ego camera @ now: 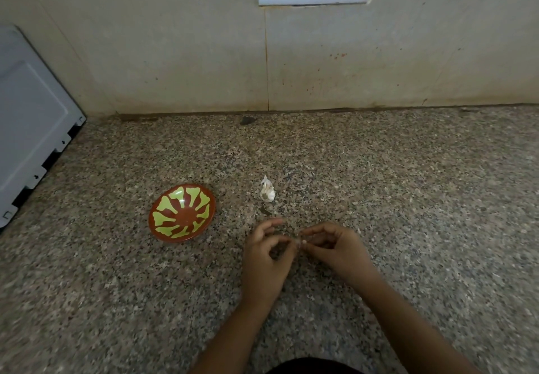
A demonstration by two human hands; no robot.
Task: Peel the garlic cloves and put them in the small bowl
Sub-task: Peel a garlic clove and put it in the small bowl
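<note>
My left hand and right hand meet fingertip to fingertip, right of the small bowl and nearer me. Each pinches one end of a small pale clove (blurred, so I can hardly make it out). More garlic — a papery white clump — lies on the granite counter just right of the bowl, beyond my hands.

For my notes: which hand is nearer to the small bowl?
The left hand: the small bowl lies just left of it, while the right hand is farther right.
</note>
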